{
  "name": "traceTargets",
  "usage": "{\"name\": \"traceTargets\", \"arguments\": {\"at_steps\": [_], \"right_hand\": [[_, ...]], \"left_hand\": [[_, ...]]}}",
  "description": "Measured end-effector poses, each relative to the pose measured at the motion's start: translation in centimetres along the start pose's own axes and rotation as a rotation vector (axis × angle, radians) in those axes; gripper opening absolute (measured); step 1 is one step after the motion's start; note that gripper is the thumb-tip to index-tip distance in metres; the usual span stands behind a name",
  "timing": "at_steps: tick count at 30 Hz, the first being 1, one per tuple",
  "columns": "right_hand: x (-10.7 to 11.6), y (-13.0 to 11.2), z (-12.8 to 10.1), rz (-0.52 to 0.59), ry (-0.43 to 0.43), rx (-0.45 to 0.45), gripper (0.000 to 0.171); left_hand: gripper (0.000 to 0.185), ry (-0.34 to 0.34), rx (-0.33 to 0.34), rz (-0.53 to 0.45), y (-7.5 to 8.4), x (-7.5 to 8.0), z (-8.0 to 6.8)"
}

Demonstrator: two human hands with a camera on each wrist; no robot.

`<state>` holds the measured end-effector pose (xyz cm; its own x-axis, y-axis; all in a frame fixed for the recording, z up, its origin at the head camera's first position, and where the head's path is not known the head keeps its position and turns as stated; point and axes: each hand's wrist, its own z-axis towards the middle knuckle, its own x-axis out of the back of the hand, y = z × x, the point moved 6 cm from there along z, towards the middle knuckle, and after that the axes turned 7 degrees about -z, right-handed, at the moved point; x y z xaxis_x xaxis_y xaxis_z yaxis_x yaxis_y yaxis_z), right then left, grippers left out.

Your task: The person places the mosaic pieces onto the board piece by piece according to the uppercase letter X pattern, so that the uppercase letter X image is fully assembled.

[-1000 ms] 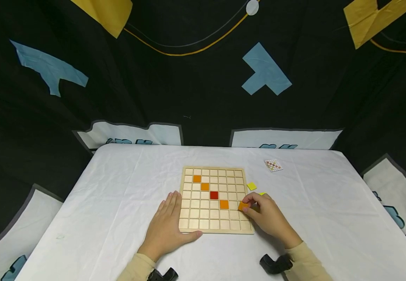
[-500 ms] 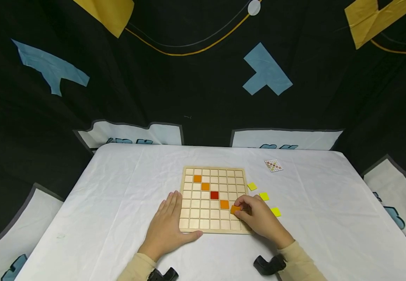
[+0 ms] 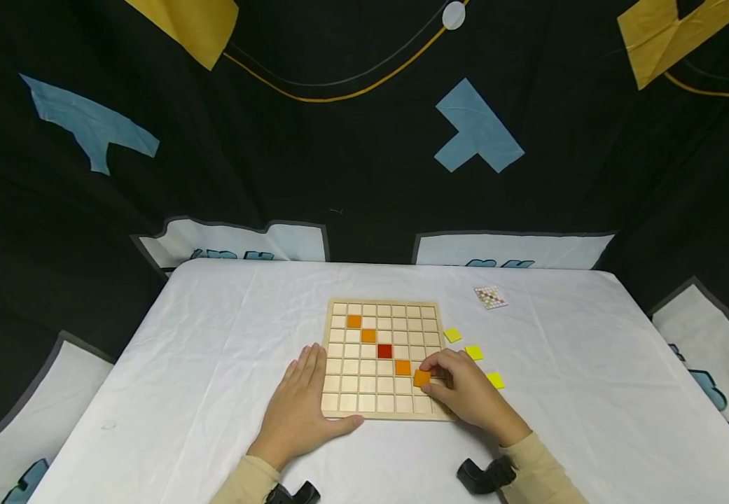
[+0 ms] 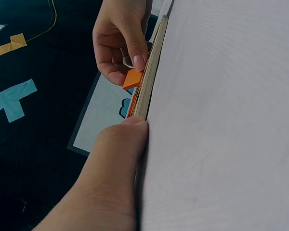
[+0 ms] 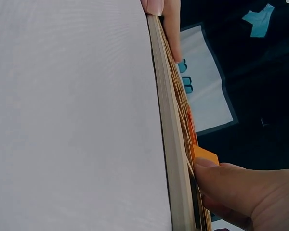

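A light wooden grid board [image 3: 367, 383] lies on the white-covered table, with orange tiles [image 3: 368, 336] and one red tile [image 3: 384, 351] set along a diagonal of its squares. My right hand [image 3: 465, 388] pinches another orange tile [image 3: 421, 379] between thumb and fingers, at the lower right end of that diagonal. In the left wrist view this held tile [image 4: 132, 79] stands tilted at the board's surface. My left hand [image 3: 301, 406] rests along the board's left edge, fingers straight and thumb [image 4: 135, 122] on the near edge.
Several yellow tiles [image 3: 474, 352] lie on the table just right of the board. Farther back sits a small patterned card [image 3: 491, 297] with coloured squares. Black cloth with blue and yellow shapes hangs behind the white table [image 3: 169, 392].
My right hand has moved left over the board with the orange tile, bringing it next to the diagonal and uncovering the yellow tiles. The left hand has stayed in place.
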<state>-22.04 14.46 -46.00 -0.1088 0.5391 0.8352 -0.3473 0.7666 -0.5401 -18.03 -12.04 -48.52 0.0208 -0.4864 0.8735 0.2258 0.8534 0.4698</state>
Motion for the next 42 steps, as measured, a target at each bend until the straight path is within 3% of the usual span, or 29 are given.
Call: {"name": "traceTargets", "arguments": {"at_steps": [13,31,42], "right_hand": [[0.31,-0.05,-0.37,-0.029,-0.01,0.064,0.021],[0.22,0.1,-0.72,-0.034,-0.043,0.067,0.015],[0.6,-0.23,-0.92,-0.107,-0.012,0.069,0.012]], "left_hand": [[0.13,0.021,-0.005,-0.008,-0.02,-0.11,-0.07],[0.13,-0.002,0.004,-0.004,-0.06,-0.23,-0.13],[0.129,0.006,-0.007,-0.001,-0.02,-0.15,-0.09]]}}
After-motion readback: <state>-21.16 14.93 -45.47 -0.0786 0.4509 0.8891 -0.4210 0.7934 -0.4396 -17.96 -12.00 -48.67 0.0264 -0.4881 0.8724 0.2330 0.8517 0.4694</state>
